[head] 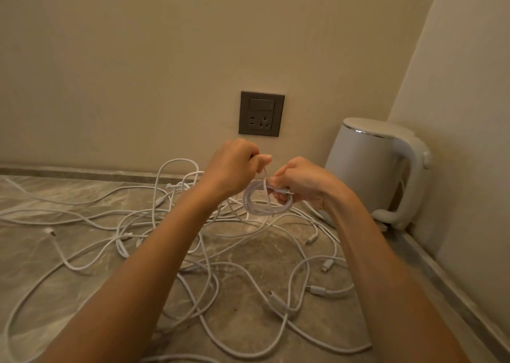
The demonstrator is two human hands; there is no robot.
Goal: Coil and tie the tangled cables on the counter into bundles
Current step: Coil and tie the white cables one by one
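L hand [231,166] pinches cable end [265,173], R hand [299,183] grips coil [266,204]; fingertips mostly hidden.

Bare left forearm [154,252] and right forearm [367,252], unsleeved as far as visible, with bare left hand [229,166] and right hand [302,181]

**Socket and kettle in the corner**

A dark grey socket [261,113] is set in the beige wall [138,59], with a rocker switch [261,105] above its pin holes. To its right a white kettle [367,164] stands upright in the corner beside the side wall [469,114], its handle [414,186] turned to the right. Its lid [378,126] looks closed, though the dim light leaves that uncertain. A grey strip [82,170] runs along the wall's foot.
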